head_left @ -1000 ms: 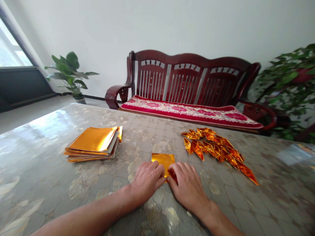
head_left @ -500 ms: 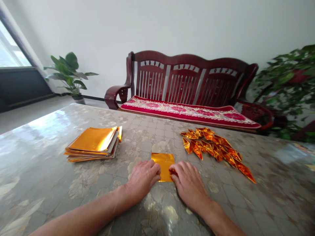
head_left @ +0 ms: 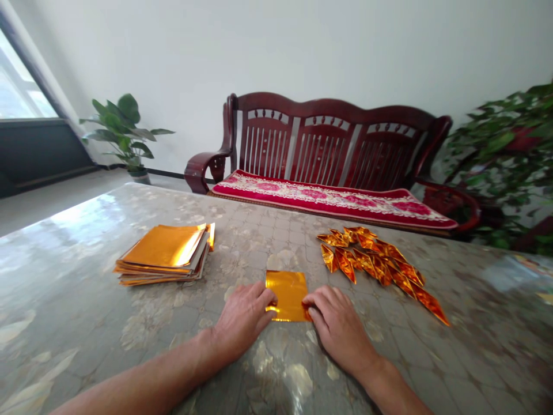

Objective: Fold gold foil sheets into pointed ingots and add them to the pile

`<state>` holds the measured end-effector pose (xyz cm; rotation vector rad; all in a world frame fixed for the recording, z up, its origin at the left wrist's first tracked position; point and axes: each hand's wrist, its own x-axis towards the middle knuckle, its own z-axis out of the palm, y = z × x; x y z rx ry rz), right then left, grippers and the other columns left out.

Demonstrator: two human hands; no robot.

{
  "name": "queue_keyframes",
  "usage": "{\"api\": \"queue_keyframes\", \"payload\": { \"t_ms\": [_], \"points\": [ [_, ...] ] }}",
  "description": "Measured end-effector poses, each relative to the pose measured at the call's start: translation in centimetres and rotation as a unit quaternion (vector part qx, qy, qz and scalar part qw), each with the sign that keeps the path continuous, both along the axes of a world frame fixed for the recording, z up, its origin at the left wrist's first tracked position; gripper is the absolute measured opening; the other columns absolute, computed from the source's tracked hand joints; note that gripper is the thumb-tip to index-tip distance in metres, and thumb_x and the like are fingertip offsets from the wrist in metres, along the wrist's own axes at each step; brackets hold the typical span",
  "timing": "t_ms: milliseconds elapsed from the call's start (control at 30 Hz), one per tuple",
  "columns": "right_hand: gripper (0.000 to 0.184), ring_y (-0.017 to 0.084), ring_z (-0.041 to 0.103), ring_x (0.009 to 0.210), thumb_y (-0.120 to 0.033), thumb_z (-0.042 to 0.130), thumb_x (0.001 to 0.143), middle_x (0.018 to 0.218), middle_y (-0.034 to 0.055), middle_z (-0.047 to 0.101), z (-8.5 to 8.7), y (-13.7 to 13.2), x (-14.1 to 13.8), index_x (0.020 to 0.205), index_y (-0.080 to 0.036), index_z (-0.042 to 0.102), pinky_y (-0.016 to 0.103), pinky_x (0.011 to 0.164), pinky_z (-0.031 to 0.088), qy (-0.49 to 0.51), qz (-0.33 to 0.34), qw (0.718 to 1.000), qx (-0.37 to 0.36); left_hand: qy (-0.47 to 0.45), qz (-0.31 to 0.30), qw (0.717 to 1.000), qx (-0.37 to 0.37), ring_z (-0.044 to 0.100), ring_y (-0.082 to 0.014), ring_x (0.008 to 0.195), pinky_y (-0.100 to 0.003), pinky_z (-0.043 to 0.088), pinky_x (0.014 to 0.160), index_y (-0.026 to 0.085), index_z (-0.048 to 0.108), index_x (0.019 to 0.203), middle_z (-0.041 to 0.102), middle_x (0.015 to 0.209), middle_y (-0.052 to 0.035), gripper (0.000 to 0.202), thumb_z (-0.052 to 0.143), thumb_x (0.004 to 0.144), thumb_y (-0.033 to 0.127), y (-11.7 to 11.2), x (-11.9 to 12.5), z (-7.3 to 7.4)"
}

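**Gold foil square [head_left: 287, 295] touched at two edges**

The square lies flat on a glossy stone-patterned tabletop [head_left: 86, 300], close to the person and centred between the arms. The left hand [head_left: 244, 320] sits at 8 o'clock from it, palm down, with its fingertips [head_left: 268, 295] at the square's left edge. The right hand [head_left: 339, 328] sits at 4 o'clock, also palm down, with its fingertips [head_left: 309, 306] at the lower right edge. Both hands are open and flat, and neither visibly pinches or lifts the foil. Only the square's width separates them.

The foil looks thin and easy to crease, so light, even fingertip pressure seems best. Level hands should help stop it sliding on the slick surface, and the edges need to stay straight.

A stack of gold foil squares [head_left: 162, 253] lies at 10 o'clock, and a pile of pointed folded foil pieces [head_left: 371, 265] at 2 o'clock. Farther off at 12 o'clock stands a dark red wooden settee [head_left: 328, 121] with a red floral cushion [head_left: 332, 199], a potted plant [head_left: 121, 129] at 11 o'clock and a leafy plant [head_left: 501, 155] at 2 o'clock.
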<state>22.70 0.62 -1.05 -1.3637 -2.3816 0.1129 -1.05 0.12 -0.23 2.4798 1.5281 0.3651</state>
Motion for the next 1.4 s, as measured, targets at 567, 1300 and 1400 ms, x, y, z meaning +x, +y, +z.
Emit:
{"api": "queue_keyframes", "payload": {
  "t_ms": [567,1300,1400],
  "points": [
    [0.036,0.027,0.053,0.102,-0.027,0.073,0.079,0.107,0.0052,0.063,0.4,-0.3,-0.3,0.113,-0.024,0.060,0.042,0.089,0.042,0.020,-0.046,0.999,-0.004,-0.123,0.020,0.992,-0.022,0.062,-0.0150,0.077,-0.024,0.040,0.068,0.021,0.059,0.084,0.065,0.081,0.0028,0.006,0.059,0.090,0.020,0.0,-0.1,-0.3],
    [0.014,0.022,0.062,0.091,-0.033,0.061,0.092,0.093,0.0052,0.067,0.7,-0.4,-0.9,0.100,-0.024,0.069,0.032,0.080,0.050,0.234,0.081,0.968,-0.048,-0.149,-0.054,0.983,0.089,0.062,-0.0139,0.078,-0.025,0.043,0.073,0.023,0.064,0.088,0.067,0.084,0.0008,0.016,0.050,0.095,0.018,-0.2,0.2,-1.0],
    [0.013,0.020,0.062,0.085,-0.025,0.056,0.094,0.088,0.0039,0.067,1.0,-0.5,-1.0,0.096,-0.024,0.069,0.030,0.077,0.050,0.250,0.100,0.962,-0.053,-0.150,-0.059,0.983,0.083,0.062,-0.0138,0.079,-0.024,0.043,0.073,0.023,0.064,0.090,0.068,0.086,0.0009,0.016,0.051,0.095,0.018,-0.2,0.2,-0.9]
  ]
}}
